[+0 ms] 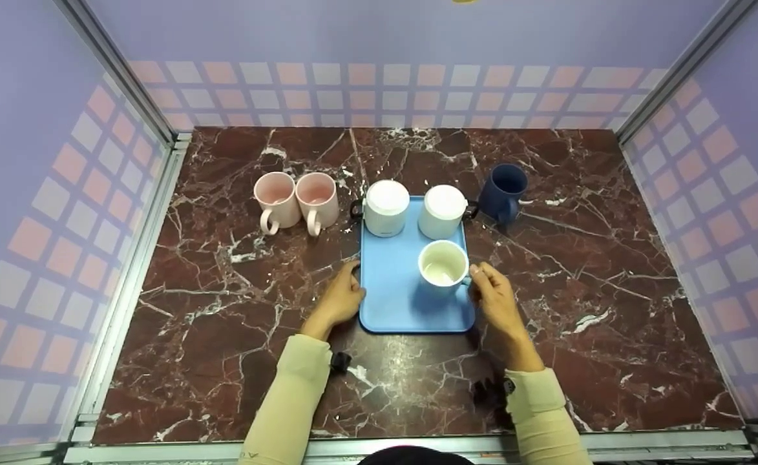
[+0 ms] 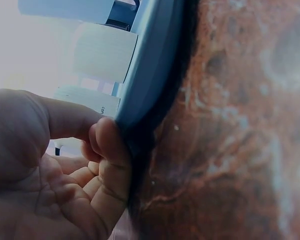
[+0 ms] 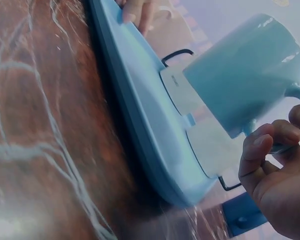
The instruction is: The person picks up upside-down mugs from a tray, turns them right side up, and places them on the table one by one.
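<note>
A teal mug [image 3: 245,75] with a pale inside hangs over the near right part of the blue tray [image 1: 388,284], opening up. My right hand [image 1: 496,296] grips its handle, with fingers curled round it in the right wrist view. At the tray's left edge, my left hand [image 1: 342,296] pinches the rim between thumb and curled fingers. Two white mugs with black handles stand at the tray's far end, closed ends up: the left white mug [image 1: 386,208] has its handle pointing left, the right white mug [image 1: 442,212] has its handle pointing right.
Left of the tray, a pink mug [image 1: 280,210] and another pink mug [image 1: 322,208] stand side by side on the dark red marbled table [image 1: 223,349]. A navy mug [image 1: 498,197] stands beyond the tray's far right corner. Tiled lilac walls [image 1: 391,39] enclose the table.
</note>
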`<act>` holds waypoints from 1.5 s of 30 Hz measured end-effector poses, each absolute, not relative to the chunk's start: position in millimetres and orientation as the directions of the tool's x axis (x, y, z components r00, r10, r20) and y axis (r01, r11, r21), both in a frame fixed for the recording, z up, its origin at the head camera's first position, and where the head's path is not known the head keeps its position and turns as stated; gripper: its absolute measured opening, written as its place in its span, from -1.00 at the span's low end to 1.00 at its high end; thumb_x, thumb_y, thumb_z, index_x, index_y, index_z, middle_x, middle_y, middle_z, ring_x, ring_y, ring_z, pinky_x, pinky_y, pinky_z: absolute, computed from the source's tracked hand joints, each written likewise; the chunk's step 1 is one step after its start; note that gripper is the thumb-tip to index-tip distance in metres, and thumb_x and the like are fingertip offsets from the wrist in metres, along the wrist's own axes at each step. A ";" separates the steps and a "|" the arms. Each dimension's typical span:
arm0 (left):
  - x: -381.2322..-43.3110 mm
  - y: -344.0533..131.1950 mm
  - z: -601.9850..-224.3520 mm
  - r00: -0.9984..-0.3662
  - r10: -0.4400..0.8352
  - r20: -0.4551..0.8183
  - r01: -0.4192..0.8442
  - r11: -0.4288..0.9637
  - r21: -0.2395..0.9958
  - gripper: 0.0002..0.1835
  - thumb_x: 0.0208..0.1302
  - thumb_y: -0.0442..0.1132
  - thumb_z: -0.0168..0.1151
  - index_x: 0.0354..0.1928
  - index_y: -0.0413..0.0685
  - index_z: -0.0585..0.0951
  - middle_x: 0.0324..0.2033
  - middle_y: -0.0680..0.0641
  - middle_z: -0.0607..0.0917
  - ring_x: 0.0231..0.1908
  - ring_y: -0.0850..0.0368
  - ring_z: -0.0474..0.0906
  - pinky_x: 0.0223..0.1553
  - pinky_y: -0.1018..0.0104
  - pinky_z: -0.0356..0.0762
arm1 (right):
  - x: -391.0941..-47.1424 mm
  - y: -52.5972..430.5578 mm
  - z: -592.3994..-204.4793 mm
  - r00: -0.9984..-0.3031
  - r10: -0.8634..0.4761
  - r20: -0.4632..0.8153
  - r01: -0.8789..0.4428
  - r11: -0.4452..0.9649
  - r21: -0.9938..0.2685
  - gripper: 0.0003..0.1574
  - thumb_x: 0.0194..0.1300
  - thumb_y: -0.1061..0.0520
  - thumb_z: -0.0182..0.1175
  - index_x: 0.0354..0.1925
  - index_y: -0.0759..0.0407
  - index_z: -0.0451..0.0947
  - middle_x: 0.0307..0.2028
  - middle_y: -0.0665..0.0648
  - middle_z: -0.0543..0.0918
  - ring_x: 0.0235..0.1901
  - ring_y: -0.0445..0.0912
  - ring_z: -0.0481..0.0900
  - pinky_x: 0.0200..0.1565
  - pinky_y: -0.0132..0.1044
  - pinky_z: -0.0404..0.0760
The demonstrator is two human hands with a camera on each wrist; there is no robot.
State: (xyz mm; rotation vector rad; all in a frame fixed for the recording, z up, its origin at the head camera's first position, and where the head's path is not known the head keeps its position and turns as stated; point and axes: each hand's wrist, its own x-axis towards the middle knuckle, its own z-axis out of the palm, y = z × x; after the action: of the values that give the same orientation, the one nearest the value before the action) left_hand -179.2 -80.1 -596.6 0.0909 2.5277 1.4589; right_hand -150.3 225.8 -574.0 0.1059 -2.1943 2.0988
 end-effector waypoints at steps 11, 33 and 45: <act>-179.2 -81.1 -597.2 -0.975 0.161 -0.155 -0.051 0.515 0.856 -0.31 0.25 -0.47 0.13 0.47 -0.33 0.31 -0.45 0.06 0.43 -0.42 0.17 0.36 -0.22 0.29 0.38 | -151.7 255.0 -567.6 -0.978 0.199 0.060 -0.066 -0.025 -0.998 -0.50 0.61 0.20 -0.02 -0.50 0.43 0.19 -0.61 -0.08 0.31 -0.57 -0.21 0.27 -0.51 -0.42 0.23; -178.2 -80.6 -595.3 -0.975 0.160 -0.156 -0.054 0.509 0.859 -0.32 0.26 -0.46 0.12 0.46 -0.33 0.32 -0.43 0.06 0.44 -0.40 0.18 0.36 -0.20 0.29 0.39 | -155.2 307.9 -557.0 -0.888 0.459 0.017 -0.117 -0.188 -0.975 -0.50 0.63 0.16 -0.02 -0.54 0.24 0.30 -0.68 -0.02 0.30 -0.67 -0.16 0.40 -0.63 -0.44 0.38; -177.8 -81.8 -595.5 -0.972 0.161 -0.173 -0.069 0.505 0.860 -0.31 0.27 -0.45 0.12 0.48 -0.32 0.29 -0.42 0.06 0.44 -0.40 0.17 0.36 -0.22 0.30 0.37 | -169.8 324.5 -563.0 -0.833 0.539 -0.124 -0.083 -0.343 -0.936 -0.51 0.64 0.06 -0.01 -0.50 0.20 0.31 -0.62 0.05 0.45 -0.63 -0.14 0.61 -0.53 -0.39 0.61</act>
State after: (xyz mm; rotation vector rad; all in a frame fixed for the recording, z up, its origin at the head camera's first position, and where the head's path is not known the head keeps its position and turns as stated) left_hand -177.8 -81.8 -595.5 0.0782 2.5178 1.4549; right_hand -169.8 324.5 -563.0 -0.5929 -1.5082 2.2170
